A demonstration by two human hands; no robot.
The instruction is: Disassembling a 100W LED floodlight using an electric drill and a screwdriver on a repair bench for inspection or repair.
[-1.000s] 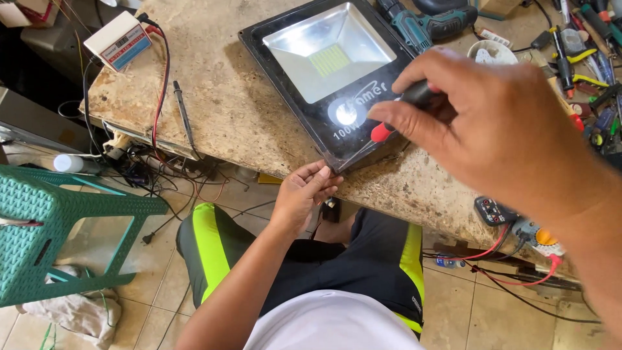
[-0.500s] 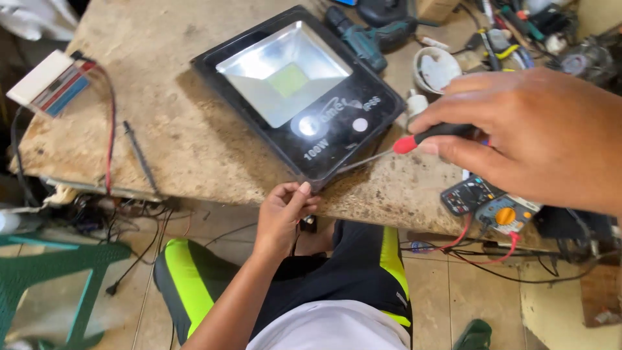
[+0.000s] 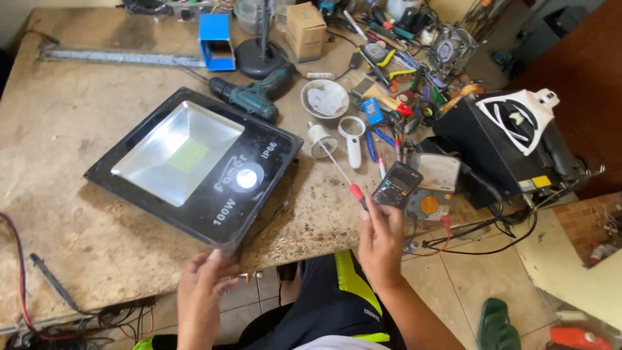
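Pinching screwdriver (image 3: 341, 174) between right fingers (image 3: 372, 217)

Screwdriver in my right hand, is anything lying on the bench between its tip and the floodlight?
Nothing visible. The screwdriver in the right hand points up toward a white spool, and the bench between the shaft and the floodlight is bare. The left hand touches the floodlight's near corner.

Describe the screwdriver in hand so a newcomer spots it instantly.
Start at the big black floodlight lying flat on the worn workbench. To the right of it, at the bench's near edge, the right hand holds the screwdriver. It has a thin steel shaft and a red handle, pointing up toward a white bowl.
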